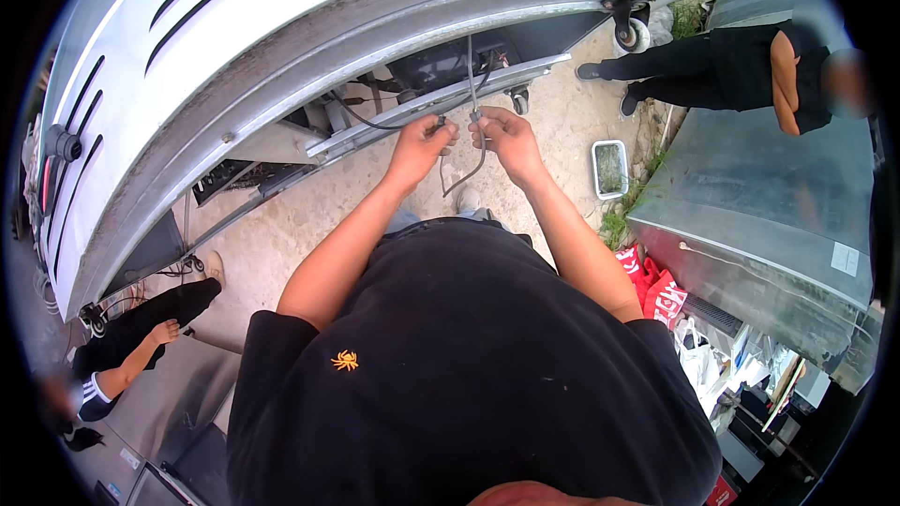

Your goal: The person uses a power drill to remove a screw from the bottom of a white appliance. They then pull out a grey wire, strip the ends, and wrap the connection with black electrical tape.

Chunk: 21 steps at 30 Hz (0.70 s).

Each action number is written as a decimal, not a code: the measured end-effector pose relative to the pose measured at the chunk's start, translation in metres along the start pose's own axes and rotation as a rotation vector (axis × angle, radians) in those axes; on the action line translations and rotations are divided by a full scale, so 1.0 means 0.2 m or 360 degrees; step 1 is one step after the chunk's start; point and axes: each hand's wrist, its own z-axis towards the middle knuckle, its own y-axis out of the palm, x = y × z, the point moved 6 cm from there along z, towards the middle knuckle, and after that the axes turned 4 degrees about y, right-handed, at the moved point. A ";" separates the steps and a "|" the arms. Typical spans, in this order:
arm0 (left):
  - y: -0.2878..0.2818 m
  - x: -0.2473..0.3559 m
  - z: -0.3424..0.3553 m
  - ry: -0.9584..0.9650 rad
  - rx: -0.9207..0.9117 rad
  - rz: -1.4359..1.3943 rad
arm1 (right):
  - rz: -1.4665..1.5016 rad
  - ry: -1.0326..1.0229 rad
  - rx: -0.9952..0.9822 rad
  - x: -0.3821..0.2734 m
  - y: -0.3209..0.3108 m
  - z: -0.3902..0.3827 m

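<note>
left hand (424, 146) pinches dark connector (442, 120) | right hand (507, 142), just beside, pinches grey cable (483, 164) | cable sags between hands on near side; its straight run goes from right hand to far side

You are in what looks like an outdoor appliance yard or workshop, though the view's dark rim hides its bounds: a big white machine (253, 28) on casters (636, 36) stands ahead of you, stained concrete (558, 136) lies underfoot, and weeds (614, 226) grow at right, near a scuffed metal cabinet (750, 178).
</note>
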 end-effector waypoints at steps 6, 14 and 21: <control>0.21 -0.10 0.05 -0.0274 0.0142 -0.0589 | 0.0188 0.0078 -0.0055 0.00 -0.05 -0.01; 0.26 -0.20 0.07 -0.0192 0.0347 -0.0645 | 0.0207 0.0233 -0.0148 0.05 -0.10 0.03; 0.26 -0.43 0.11 -0.0515 0.0426 -0.1188 | -0.0626 -0.0321 0.0069 -0.04 -0.07 0.04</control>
